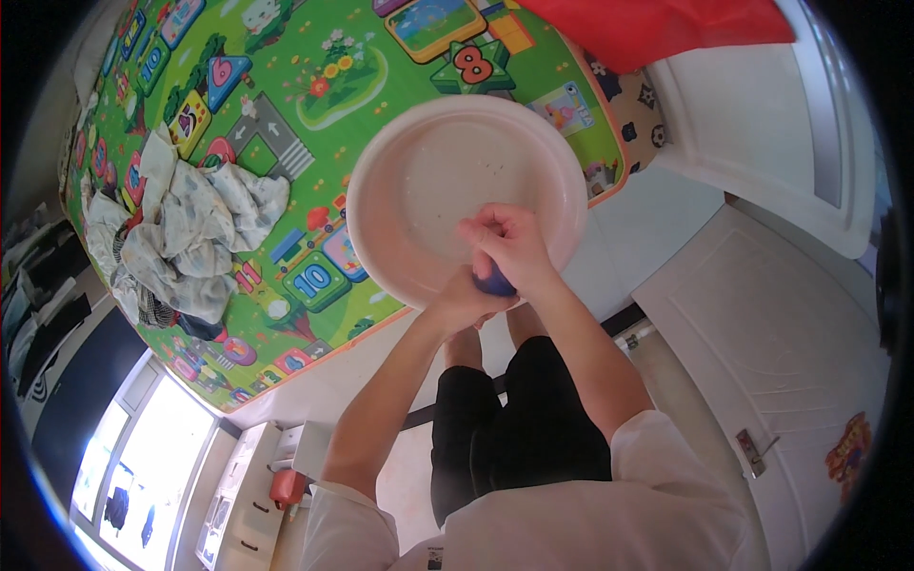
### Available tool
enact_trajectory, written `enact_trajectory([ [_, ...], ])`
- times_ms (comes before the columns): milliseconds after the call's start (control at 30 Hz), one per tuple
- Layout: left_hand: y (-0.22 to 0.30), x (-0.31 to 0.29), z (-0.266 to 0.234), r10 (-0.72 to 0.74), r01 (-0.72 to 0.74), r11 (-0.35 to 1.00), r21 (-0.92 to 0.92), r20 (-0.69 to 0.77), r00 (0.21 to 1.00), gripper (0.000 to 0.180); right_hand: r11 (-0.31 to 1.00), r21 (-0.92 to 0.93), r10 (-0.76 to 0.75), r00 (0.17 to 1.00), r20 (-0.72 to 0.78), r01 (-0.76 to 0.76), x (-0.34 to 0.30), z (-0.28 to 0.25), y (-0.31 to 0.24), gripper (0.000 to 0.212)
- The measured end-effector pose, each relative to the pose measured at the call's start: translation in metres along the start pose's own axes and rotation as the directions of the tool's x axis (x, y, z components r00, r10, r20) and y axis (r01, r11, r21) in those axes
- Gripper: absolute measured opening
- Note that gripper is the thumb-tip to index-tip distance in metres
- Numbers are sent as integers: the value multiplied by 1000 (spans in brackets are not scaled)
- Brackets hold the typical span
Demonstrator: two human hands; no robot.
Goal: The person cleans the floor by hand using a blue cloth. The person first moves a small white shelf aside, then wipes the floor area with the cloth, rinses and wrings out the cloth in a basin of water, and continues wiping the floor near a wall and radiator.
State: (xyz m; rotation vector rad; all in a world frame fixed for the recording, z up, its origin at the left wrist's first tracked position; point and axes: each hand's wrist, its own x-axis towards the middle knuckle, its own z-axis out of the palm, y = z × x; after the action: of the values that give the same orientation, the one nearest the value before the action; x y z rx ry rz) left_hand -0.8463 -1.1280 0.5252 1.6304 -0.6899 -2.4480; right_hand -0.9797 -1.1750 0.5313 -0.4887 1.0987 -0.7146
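Over the near rim of a large pale pink basin [365, 238], my two hands are close together. My left hand [465, 303] is closed around a dark purple, rounded, smooth-looking thing [495, 283], whose kind I cannot make out. Just above it is my right hand [509, 243], with thumb and fingers curled together in a pinch. Whatever those fingers hold, if anything, is hidden. Several small dark specks lie on the basin's floor beyond my right hand.
The basin rests on a green patterned play mat [305, 181]. A heap of crumpled pale clothes [190, 233] lies to the left. Red cloth [657, 33] hangs at the far right, above a white panel. A white door [762, 352] stands at the right, a bright window [143, 466] lower left.
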Motion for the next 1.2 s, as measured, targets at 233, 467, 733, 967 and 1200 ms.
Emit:
enact_trajectory([
  [233,-15,14,-3,100,-17,938,348,-225,969,45,998,-50,-59,959,-278,46,16,3,35,31],
  [467,-8,30,-6,112,159,736,658,-350,930,58,998,-69,-27,940,-340,4,33,0,49,31],
  [733,-16,38,-13,160,172,663,728,-363,918,60,1000,-23,-28,915,-402,21,39,-6,67,35],
  [967,-29,28,-20,9,-3,999,39,-154,988,47,977,194,-39,974,-225,84,26,-17,59,19],
  [1200,-24,24,3,208,-46,895,443,-324,923,49,767,-587,-408,903,-132,261,20,-8,57,30],
])
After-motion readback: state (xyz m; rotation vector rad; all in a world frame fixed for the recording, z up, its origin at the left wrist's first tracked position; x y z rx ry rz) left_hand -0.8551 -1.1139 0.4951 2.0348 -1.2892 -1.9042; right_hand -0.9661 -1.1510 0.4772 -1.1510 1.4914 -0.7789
